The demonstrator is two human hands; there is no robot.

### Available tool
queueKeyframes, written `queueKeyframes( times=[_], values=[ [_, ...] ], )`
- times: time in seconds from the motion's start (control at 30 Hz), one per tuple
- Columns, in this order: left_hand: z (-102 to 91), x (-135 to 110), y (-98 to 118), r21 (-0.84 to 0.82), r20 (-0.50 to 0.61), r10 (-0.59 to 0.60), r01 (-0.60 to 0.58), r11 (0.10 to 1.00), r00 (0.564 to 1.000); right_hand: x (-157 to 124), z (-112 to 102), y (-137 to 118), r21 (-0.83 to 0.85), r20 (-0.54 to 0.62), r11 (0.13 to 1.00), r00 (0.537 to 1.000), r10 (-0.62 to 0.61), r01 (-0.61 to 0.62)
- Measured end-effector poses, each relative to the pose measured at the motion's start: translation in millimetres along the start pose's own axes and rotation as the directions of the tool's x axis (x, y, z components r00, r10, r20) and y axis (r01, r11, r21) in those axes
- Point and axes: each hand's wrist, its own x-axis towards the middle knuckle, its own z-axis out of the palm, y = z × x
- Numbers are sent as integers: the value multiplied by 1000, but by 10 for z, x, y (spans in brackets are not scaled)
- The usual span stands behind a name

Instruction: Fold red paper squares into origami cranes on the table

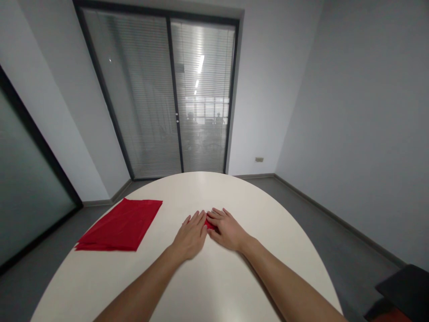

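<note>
A small piece of thin red material [209, 222], apparently folded, lies on the white round table [208, 286], mostly covered by my hands. Whether it is cloth or paper, I cannot tell. My left hand [191, 237] rests palm down at its left side, fingers stretched out and fingertips against it. From the right, my right hand [228, 229] lies over it with fingers spread and slightly bent, the thumb at its near edge. To the left, a stack of flat red sheets [122, 226] with creases and uneven layered edges sits near the table's rim.
Beyond the table stands a dark-framed glass door [177, 98] with blinds. Grey-white walls [362, 116] rise on the right, with a socket plate [259, 159] low down. A dark chair [405, 288] is at the lower right, and a glass panel [27, 188] at the left.
</note>
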Motion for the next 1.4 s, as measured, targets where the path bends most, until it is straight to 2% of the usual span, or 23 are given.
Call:
queueKeyframes(
  times=[0.17, 0.3, 0.4, 0.57, 0.8, 0.97, 1.17, 1.4],
  values=[
    [-48, -10, 17, -32, -32, 6, -7, 999, 999, -2, 7, -16, -12, -1, 999, 999, 49, -49],
    [-75, -19, 32, -80, -92, 56, -63, 995, 994, -9, 16, 5, 10, 35, 994, 993, 113, -113],
    [-81, -15, 22, -137, -143, 61, -81, 987, 988, -13, 14, 14, 33, 69, 992, 991, 117, -120],
    [-55, 9, -39, -223, -161, -40, 3, 975, 986, -12, 7, 25, 58, 84, 992, 991, 105, -110],
    [-42, -2, -45, -216, -196, -72, 29, 976, 978, -10, 28, 52, 39, 65, 994, 993, 98, -100],
    [-34, -7, -40, -233, -219, -47, -6, 972, 975, 0, 56, 77, 44, 55, 997, 996, 65, -67],
    [-43, -7, -29, -316, -296, -9, -89, 945, 955, 12, 88, 117, 47, -4, 999, 1000, -17, 17],
    [-90, -13, -18, -343, -280, -34, -67, 937, 959, 18, 59, 81, 32, -84, 998, 995, -47, 50]
  ],
)
